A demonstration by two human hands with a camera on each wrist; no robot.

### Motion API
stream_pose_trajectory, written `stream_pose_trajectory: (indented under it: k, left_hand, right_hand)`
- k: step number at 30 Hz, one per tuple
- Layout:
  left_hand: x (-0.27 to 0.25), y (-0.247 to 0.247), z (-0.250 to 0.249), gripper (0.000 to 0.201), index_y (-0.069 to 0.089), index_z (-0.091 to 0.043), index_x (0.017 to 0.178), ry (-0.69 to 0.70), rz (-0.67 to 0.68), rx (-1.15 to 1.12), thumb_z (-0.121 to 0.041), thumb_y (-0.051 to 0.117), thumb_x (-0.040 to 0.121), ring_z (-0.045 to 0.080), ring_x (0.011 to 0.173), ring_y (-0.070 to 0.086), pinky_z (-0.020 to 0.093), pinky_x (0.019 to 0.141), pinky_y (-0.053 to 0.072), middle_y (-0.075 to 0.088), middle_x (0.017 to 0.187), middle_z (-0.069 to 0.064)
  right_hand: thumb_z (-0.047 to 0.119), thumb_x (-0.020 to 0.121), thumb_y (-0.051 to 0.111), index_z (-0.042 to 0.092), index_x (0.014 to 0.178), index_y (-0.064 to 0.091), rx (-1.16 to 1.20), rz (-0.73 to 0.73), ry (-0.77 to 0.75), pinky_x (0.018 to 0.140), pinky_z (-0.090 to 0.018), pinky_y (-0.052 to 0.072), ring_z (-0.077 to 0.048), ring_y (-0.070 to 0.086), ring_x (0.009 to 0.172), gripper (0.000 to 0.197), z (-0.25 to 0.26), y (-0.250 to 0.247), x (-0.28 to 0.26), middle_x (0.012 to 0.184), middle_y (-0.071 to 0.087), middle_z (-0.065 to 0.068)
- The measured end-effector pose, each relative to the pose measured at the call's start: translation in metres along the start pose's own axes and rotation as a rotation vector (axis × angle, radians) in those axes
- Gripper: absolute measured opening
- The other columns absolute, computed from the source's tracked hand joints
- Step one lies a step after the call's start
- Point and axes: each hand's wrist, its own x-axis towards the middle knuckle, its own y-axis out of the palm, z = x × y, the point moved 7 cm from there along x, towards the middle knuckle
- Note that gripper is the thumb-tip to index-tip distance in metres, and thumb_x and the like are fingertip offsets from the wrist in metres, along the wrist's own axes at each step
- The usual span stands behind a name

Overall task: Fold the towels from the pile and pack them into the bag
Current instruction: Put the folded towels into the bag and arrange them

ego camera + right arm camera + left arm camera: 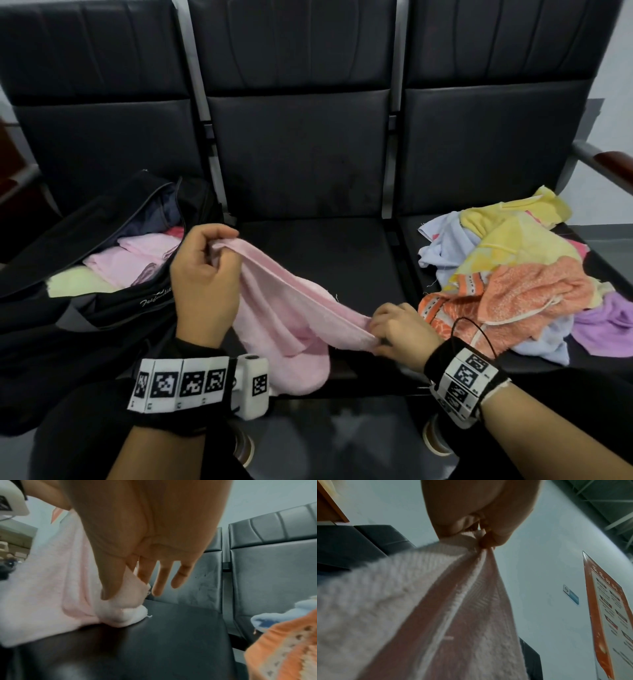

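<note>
A pink towel (281, 318) stretches across the middle seat between both hands. My left hand (205, 270) is raised beside the bag and pinches one end of it; the left wrist view shows that pinch on the pink towel (436, 601). My right hand (397, 329) pinches the other end low near the seat's front, thumb against forefinger on the pink towel (126, 595), the other fingers (161, 577) straight. A black bag (102, 274) lies open on the left seat with folded pink and pale yellow towels inside. The pile of towels (513, 274) sits on the right seat.
The row of black padded seats (308, 154) has metal dividers between backrests and an armrest (603, 164) at the far right. The orange towel (283, 649) of the pile lies close to my right hand. Shoes show below the seat edge.
</note>
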Motion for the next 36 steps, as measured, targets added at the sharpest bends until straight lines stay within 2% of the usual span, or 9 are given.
stream_pose_trajectory:
  k: [4, 8, 10, 14, 20, 23, 26, 31, 36]
  left_hand:
    - [0.007, -0.017, 0.007, 0.032, 0.061, -0.038, 0.086, -0.008, -0.061, 0.048, -0.009, 0.05, 0.078, -0.001, 0.073, 0.056, 0.014, 0.071, 0.044, 0.064, 0.081, -0.023]
    - [0.016, -0.036, 0.02, 0.027, 0.065, -0.021, 0.091, -0.033, -0.138, 0.106, -0.003, 0.05, 0.078, -0.006, 0.074, 0.056, 0.008, 0.072, 0.043, 0.062, 0.081, -0.018]
    - [0.022, -0.043, 0.025, 0.026, 0.065, -0.017, 0.092, -0.037, -0.152, 0.129, -0.002, 0.05, 0.078, -0.006, 0.071, 0.055, 0.006, 0.069, 0.042, 0.061, 0.082, -0.017]
    - [0.036, -0.052, 0.031, 0.025, 0.065, -0.02, 0.092, -0.072, -0.18, 0.17, -0.005, 0.05, 0.078, 0.004, 0.066, 0.052, 0.006, 0.062, 0.04, 0.06, 0.08, -0.013]
    - [0.056, -0.061, 0.023, 0.025, 0.065, -0.023, 0.09, -0.055, -0.234, 0.196, -0.011, 0.047, 0.078, 0.011, 0.07, 0.054, 0.013, 0.064, 0.042, 0.064, 0.086, 0.0]
    - [0.064, -0.069, 0.02, 0.025, 0.066, -0.025, 0.09, -0.07, -0.28, 0.214, -0.012, 0.047, 0.079, 0.008, 0.073, 0.058, 0.021, 0.071, 0.047, 0.065, 0.087, -0.002]
    - [0.067, -0.074, 0.018, 0.024, 0.065, -0.025, 0.089, -0.06, -0.283, 0.198, -0.014, 0.047, 0.079, -0.002, 0.071, 0.057, 0.012, 0.07, 0.045, 0.062, 0.081, -0.011]
    - [0.062, -0.076, 0.017, 0.024, 0.065, -0.027, 0.089, -0.054, -0.295, 0.174, -0.015, 0.047, 0.078, 0.0, 0.068, 0.056, 0.017, 0.065, 0.047, 0.062, 0.077, -0.013]
    - [0.065, -0.077, 0.005, 0.026, 0.065, -0.034, 0.088, -0.019, -0.285, 0.175, -0.016, 0.05, 0.076, 0.0, 0.062, 0.055, 0.01, 0.059, 0.042, 0.062, 0.072, -0.013]
  right_hand:
    - [0.04, 0.073, 0.077, 0.021, 0.069, 0.071, -0.04, -0.237, -0.065, 0.09, -0.04, 0.046, -0.024, 0.055, 0.122, 0.02, 0.001, -0.026, -0.007, 0.132, 0.062, 0.007]
    - [0.027, 0.077, 0.081, 0.014, 0.071, 0.07, 0.191, -0.428, -0.051, 0.089, -0.042, 0.051, -0.024, 0.061, 0.109, 0.018, -0.016, -0.062, -0.011, 0.114, 0.069, -0.001]
    - [0.019, 0.081, 0.08, 0.011, 0.082, 0.073, 0.333, -0.547, -0.007, 0.088, -0.037, 0.051, -0.021, 0.063, 0.097, 0.011, -0.029, -0.083, -0.014, 0.098, 0.069, 0.0]
    - [0.014, 0.09, 0.068, 0.016, 0.077, 0.062, 0.461, -0.641, 0.02, 0.074, -0.027, 0.047, -0.011, 0.057, 0.08, 0.015, -0.036, -0.125, -0.012, 0.082, 0.059, 0.003]
    - [0.005, 0.086, 0.071, 0.015, 0.079, 0.064, 0.574, -0.917, 0.055, 0.072, -0.01, 0.039, -0.005, 0.053, 0.081, 0.014, -0.033, -0.188, -0.019, 0.086, 0.054, 0.0]
    - [0.006, 0.084, 0.072, 0.015, 0.079, 0.067, 0.552, -0.923, 0.019, 0.076, -0.011, 0.044, -0.003, 0.056, 0.088, 0.012, -0.026, -0.209, -0.021, 0.095, 0.057, 0.004]
    - [0.007, 0.085, 0.073, 0.017, 0.08, 0.069, 0.608, -0.831, 0.02, 0.078, -0.023, 0.052, -0.009, 0.065, 0.086, 0.011, -0.024, -0.211, -0.025, 0.09, 0.069, 0.005]
    - [0.011, 0.077, 0.081, 0.019, 0.077, 0.072, 0.764, -0.894, 0.084, 0.066, -0.018, 0.052, -0.009, 0.067, 0.073, 0.012, -0.03, -0.216, -0.043, 0.077, 0.071, 0.007]
    - [0.008, 0.082, 0.077, 0.021, 0.098, 0.074, 0.851, -0.971, 0.098, 0.053, -0.017, 0.051, -0.004, 0.062, 0.059, 0.022, -0.038, -0.226, -0.053, 0.078, 0.07, 0.011]
